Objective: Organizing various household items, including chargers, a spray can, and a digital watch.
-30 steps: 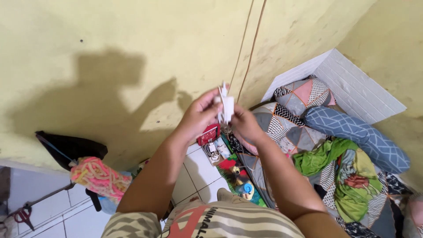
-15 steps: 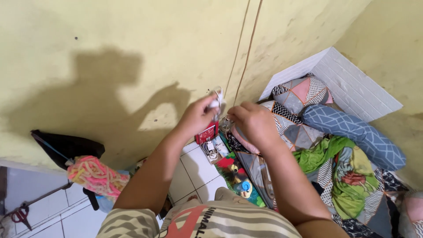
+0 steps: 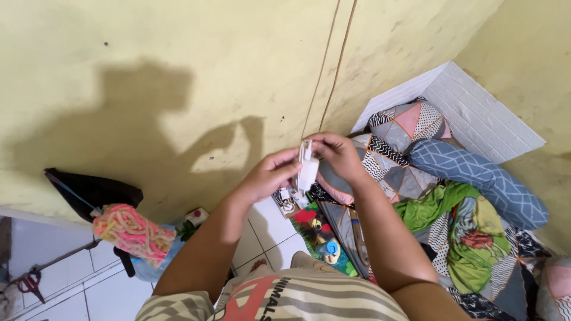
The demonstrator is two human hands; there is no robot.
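At the middle of the view, the left hand [image 3: 267,175] and right hand [image 3: 336,156] pinch a white charger [image 3: 307,169] between fingertips, with pillows [image 3: 416,148] at three o'clock; so light a grip could let it drop onto the tiles [image 3: 267,229].

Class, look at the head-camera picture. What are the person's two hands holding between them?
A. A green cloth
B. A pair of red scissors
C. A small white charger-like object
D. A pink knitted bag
C: both the left hand and the right hand grip a small white charger-like object in front of the yellow wall.
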